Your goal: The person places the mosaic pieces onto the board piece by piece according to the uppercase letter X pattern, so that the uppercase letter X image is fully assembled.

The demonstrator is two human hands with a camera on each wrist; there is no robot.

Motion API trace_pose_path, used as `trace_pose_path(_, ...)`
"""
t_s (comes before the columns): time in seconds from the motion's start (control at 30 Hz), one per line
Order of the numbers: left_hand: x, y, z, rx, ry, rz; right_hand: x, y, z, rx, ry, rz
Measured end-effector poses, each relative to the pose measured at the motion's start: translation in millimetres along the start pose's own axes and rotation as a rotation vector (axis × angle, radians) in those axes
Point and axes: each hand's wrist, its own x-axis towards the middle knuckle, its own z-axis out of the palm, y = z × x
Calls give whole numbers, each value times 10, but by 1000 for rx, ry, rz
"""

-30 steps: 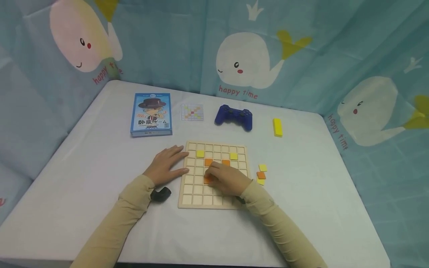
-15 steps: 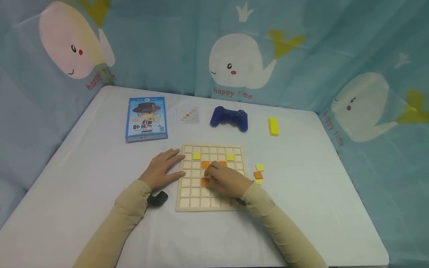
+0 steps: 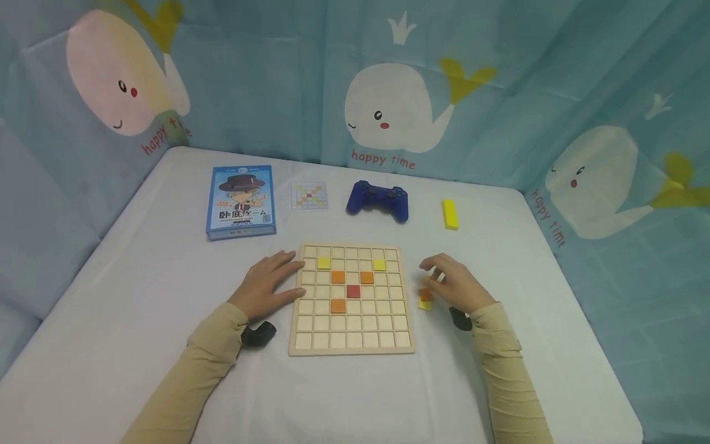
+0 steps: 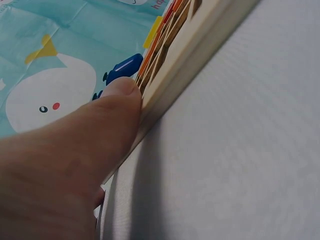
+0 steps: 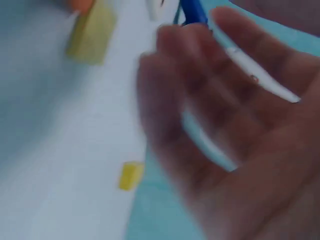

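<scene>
A wooden grid board lies on the table, with yellow tiles, orange tiles and a red tile in its cells. Along its left edge, the fingertips and thumb of my left hand rest, the fingers straight; the left wrist view has the thumb against the rim. My right hand hovers right of the board, fingers loosely bent, holding nothing. Under its fingertips lie a loose orange tile and a yellow tile. The right wrist view, blurred, shows a yellow tile beyond the fingers.
Behind the board stand a blue game box, a pattern card, a blue game controller and a yellow block. A whale-print curtain hangs past the table's far edge.
My right hand has left the board and moved right to the loose tiles. The red tile in the middle, covered by that hand before, now shows. My left hand stays at the board's edge.
</scene>
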Motion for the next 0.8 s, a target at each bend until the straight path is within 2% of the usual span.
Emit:
trace_pose_path(0.13,-8,-8,-11,-4,-6,1,4,148,50,52,-37,128)
trace_pose_path(0.3,-17,-11,-20,-10,-18,-4,24,237,126,68,-65,188)
trace_pose_path(0.5,-6,-6,-12,2,-15,2,-12,230,93,41,-54,195)
trace_pose_path(0.8,4,-5,-22,4,-16,3,-34,268,67,10,-62,147)
